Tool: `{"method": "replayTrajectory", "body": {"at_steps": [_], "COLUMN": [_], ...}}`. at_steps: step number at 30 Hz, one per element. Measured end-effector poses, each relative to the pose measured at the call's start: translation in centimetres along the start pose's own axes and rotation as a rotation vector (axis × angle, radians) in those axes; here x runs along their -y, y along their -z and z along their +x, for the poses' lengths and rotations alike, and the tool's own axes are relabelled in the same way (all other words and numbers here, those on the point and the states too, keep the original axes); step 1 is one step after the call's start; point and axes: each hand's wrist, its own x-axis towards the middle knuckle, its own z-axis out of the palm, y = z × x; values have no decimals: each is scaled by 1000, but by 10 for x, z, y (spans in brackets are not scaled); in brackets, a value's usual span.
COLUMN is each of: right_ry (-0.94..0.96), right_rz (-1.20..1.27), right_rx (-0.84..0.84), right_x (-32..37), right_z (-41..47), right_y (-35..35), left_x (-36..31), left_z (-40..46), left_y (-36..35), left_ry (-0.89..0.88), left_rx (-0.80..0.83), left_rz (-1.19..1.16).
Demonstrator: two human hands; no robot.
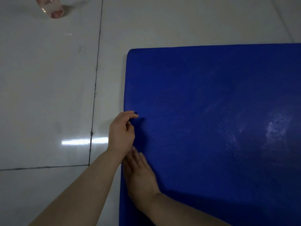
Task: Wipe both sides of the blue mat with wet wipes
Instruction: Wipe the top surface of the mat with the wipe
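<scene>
The blue mat (203, 111) lies flat on the tiled floor and fills the right half of the view, with wet shiny patches near its right side. My left hand (121, 132) is at the mat's left edge, its thumb and fingers curled and pinching that edge. Just below it, my right hand (140, 173) lies flat on the mat near the same edge, fingers straight and pointing up toward the left wrist. No wet wipe is in sight.
Glossy grey floor tiles (48, 95) with dark grout lines lie to the left of the mat. A clear pinkish bottle (52, 7) lies on the floor at the top left corner.
</scene>
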Motion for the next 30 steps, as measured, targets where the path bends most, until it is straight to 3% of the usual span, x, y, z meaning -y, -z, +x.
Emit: {"method": "replayTrajectory", "body": {"at_steps": [2,4,8,11,13,17,21,26,30], "right_ry": [98,68,-236,-534,-451,-113,94,-212,-344], "right_rz": [-12,-60,-231,-115,-132,1,51,-6,67], "right_rx": [48,9,-136,-168,-162,-13,50,-13,82], "right_x": [-1,-23,-101,-119,-89,-6,-6,-80,-80], "right_z": [3,-10,-57,-75,-71,-43,-22,-56,-63], "right_y": [5,10,21,23,15,-5,8,30,31], "left_x": [-2,1,11,14,12,11,13,9,4], "left_z": [0,0,-7,-10,-9,-8,-10,-23,-37], "left_y": [0,1,5,4,4,3,4,1,-7], "left_ry": [-7,-23,18,24,31,-4,-28,-21,23], "left_rx": [21,6,1,8,5,-10,8,97,191], "left_rz": [15,17,13,13,16,27,57,130,223]}}
